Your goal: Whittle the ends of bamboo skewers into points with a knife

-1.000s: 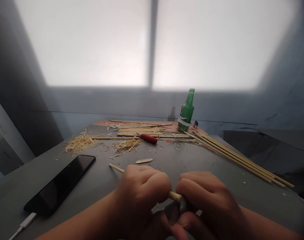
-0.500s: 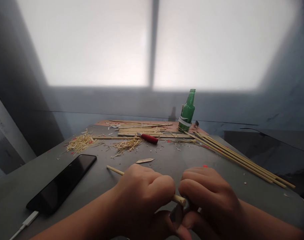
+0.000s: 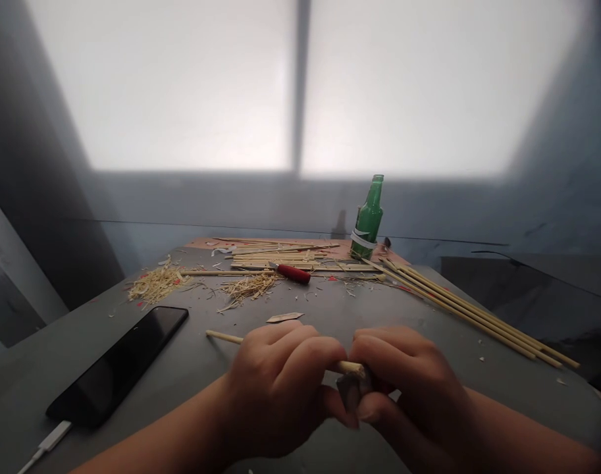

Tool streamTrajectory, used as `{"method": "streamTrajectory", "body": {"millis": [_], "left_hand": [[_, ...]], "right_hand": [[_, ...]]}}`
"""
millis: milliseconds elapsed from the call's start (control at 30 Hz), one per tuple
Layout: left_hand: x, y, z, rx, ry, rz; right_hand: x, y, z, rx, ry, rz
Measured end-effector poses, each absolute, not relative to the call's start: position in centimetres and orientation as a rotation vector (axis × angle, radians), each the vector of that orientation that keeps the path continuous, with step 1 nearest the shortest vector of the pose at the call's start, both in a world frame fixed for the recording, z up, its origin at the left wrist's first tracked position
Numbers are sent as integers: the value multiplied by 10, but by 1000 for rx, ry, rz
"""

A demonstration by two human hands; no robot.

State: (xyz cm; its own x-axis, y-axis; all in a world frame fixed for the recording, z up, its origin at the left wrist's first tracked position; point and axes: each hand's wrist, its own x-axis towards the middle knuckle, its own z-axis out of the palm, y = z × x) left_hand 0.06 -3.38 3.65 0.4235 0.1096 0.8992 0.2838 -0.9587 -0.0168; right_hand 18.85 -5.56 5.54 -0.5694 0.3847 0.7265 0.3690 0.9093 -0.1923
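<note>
My left grip is closed around a thin pale wooden stick, with the fingers curled over it from above. The stick is in front of me, near the middle, and it seems to be raised over the dark grey surface. Its long axis goes mostly from left to right: the left end points out a little farther from me, and the right end comes out beside my left thumb, slightly nearer. There this short end meets a small grey metal piece, which lies just under it and between my two grips. My right grip is also closed, and it pinches this metal piece; what kind of tool it is, I cannot tell, because the fingers cover much of it. So the right end of the stick is nearest to my right grip, while the left one holds its length. Farther on, a flat pale pointed wooden sliver lies beyond my left grip, and behind it a knife with a red handle. To the left is a black rectangular phone.
</note>
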Motion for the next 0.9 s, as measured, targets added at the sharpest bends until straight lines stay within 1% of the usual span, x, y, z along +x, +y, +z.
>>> {"method": "streamTrajectory", "body": {"millis": [100,733,900], "left_hand": [[-4,-31,37,-2541,-290,-1609],[3,-41,38,-2545,-390,-1734],[2,-42,38,-2587,-392,-1694]], "right_hand": [[191,-54,55,-556,-2241,34],[190,-54,57,-541,-2251,-19],[190,-56,58,-532,-2235,-71]]}}
